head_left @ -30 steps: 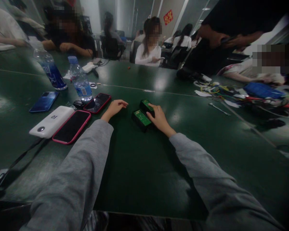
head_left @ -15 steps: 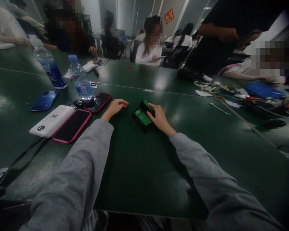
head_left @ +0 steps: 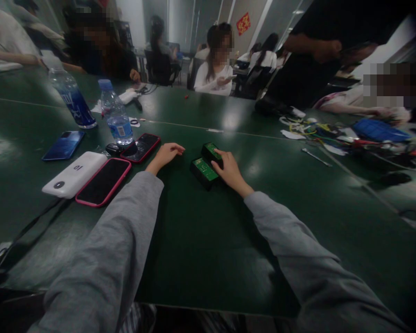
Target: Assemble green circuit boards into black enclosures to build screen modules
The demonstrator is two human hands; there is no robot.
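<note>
Two black boxes with green circuit boards set in their tops lie side by side on the dark green table. My right hand [head_left: 229,170] has its thumb and fingers around the right end of the farther circuit-board box [head_left: 211,149]. Directly in front of that sits the nearer circuit-board box [head_left: 204,170], close to my thumb; whether the thumb touches it I cannot tell. To the left, my left hand [head_left: 166,155] rests on its side on the table, fingers loosely bent and apart from the thumb, holding nothing. A gap of bare table separates it from the boxes.
At left lie a red-edged phone [head_left: 140,148], a pink-cased phone [head_left: 104,181], a white power bank [head_left: 74,175] and a blue phone [head_left: 64,144]. Two bottles stand behind, one a water bottle [head_left: 116,115]. Tangled cables [head_left: 312,127] and a wrench-like tool [head_left: 316,157] lie right. People sit beyond.
My hands and both circuit-board boxes stay practically where they were. In the background, a seated person's hand with a phone has risen slightly.
</note>
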